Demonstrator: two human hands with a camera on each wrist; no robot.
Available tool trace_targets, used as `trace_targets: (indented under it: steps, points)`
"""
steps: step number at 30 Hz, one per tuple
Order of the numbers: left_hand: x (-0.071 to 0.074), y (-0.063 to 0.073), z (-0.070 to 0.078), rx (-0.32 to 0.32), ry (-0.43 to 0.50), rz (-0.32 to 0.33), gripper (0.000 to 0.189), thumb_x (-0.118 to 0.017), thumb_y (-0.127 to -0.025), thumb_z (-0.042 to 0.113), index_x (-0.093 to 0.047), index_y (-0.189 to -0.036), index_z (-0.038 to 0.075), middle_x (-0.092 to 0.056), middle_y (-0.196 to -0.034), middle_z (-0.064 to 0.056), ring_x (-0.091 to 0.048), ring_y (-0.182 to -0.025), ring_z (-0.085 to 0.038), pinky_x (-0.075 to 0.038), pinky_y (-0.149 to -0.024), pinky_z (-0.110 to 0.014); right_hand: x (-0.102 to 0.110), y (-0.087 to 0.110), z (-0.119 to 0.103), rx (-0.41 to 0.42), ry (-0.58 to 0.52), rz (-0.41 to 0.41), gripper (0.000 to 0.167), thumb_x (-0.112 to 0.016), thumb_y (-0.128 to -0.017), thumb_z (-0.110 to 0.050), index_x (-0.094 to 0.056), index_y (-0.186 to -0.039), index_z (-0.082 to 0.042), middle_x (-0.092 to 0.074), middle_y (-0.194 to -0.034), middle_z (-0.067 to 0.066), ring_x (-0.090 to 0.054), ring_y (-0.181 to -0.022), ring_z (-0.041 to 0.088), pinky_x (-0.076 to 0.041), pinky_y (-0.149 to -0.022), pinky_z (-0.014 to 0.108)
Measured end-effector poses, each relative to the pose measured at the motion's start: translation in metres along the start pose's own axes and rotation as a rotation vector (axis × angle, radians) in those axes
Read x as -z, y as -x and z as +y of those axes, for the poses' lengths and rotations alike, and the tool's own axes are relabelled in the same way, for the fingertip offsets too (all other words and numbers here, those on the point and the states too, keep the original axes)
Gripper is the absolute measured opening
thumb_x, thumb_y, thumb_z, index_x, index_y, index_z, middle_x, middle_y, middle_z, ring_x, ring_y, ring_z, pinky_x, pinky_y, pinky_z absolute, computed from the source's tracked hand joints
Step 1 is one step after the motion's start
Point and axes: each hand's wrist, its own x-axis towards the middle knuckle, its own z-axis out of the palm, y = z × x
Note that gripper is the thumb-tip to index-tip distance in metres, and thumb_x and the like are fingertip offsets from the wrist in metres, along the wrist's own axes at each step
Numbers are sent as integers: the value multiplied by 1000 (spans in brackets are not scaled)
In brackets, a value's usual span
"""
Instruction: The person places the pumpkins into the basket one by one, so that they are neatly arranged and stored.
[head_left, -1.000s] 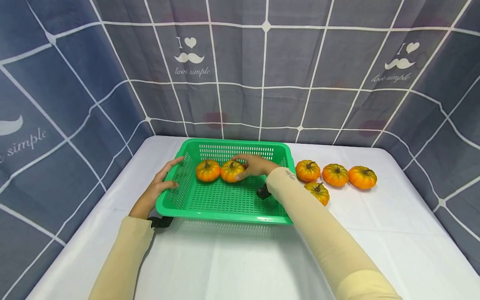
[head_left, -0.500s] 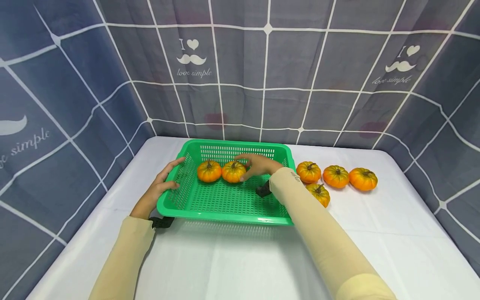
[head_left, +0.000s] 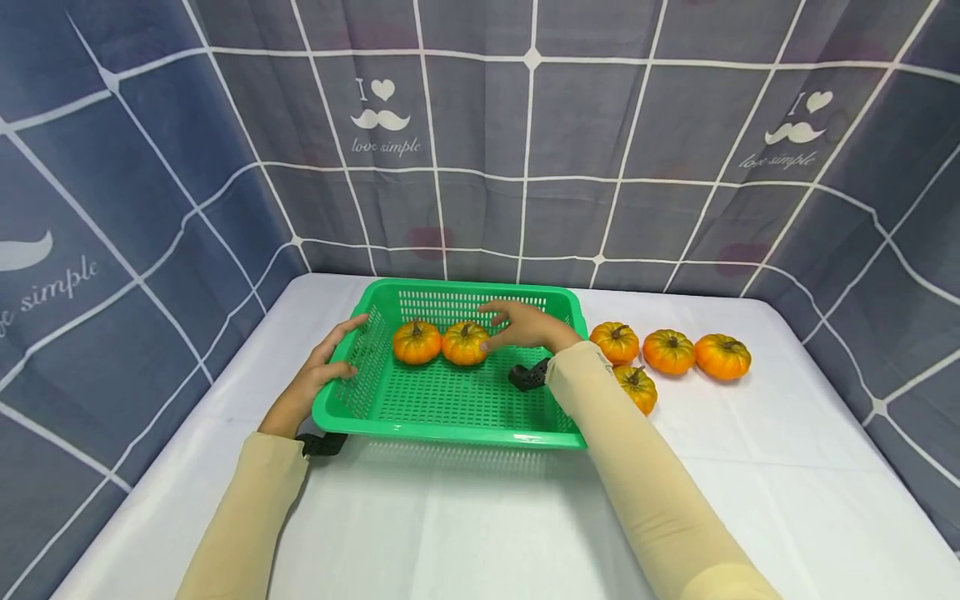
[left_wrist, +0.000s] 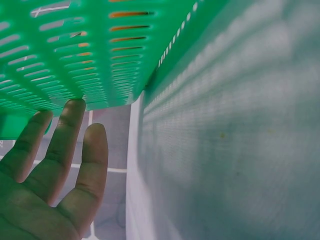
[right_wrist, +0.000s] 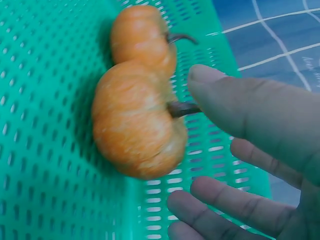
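Two small orange pumpkins, a left one (head_left: 417,342) and a right one (head_left: 464,343), sit side by side in a green plastic basket (head_left: 450,432). My left hand (head_left: 315,375) holds the basket at its left rim, with thumb over the edge. In the left wrist view, fingers (left_wrist: 65,137) of that hand reach the outside of the slotted wall. Over the basket, my right hand (head_left: 525,327) is just right of the right pumpkin, fingers spread and nothing gripped. The right wrist view shows its thumb (right_wrist: 235,102) beside that pumpkin's stem (right_wrist: 182,109).
Several more pumpkins lie on the white table right of the basket: one near the basket (head_left: 614,342), one in the middle (head_left: 669,352), one farthest right (head_left: 723,357). A nearer one (head_left: 637,390) is partly behind the right sleeve (head_left: 637,467). Grey checked curtain (head_left: 480,208) surrounds the table.
My right hand has let go of the right pumpkin, its fingers opening and drawing off to the right. That pumpkin stays in the basket. The left hand keeps its place.
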Motion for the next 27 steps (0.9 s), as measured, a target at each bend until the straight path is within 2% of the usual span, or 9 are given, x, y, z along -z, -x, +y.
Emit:
trace_targets:
  steps: [8,15,21,27]
  points:
    - [1,-1,0,-14,-22,4,90,-52,-82,-1,-29,-169,1,-9,-181,-18,0,-164,-45,-20,-111,-71,3,13,-4,70,-76,77,68,-77,-100,-19,-50,-160,-4,-55,-156,26,-61,-137,40,-51,-109,54]
    - [1,-2,-1,-19,-34,0,90,-53,-82,-1,-29,-169,0,-11,-180,-21,-3,-163,-46,-29,-104,-56,6,28,-11,186,-167,215,56,-76,-101,-14,-59,-153,-2,-60,-150,24,-63,-133,42,-53,-107,53]
    - [-1,0,0,-16,-6,-5,91,-53,-81,-2,-28,-168,-2,-9,-180,-22,-3,-163,-46,-22,-112,-66,12,47,-14,257,-242,308,49,-75,-100,-11,-64,-147,-1,-66,-143,21,-68,-126,38,-54,-105,51]
    - [-1,0,0,-3,10,-2,91,-52,-81,-3,-28,-169,-1,-10,-180,-19,-10,-160,-42,-30,-108,-49,19,65,-13,288,-319,314,48,-72,-101,-7,-63,-147,2,-68,-141,21,-69,-123,36,-55,-103,44]
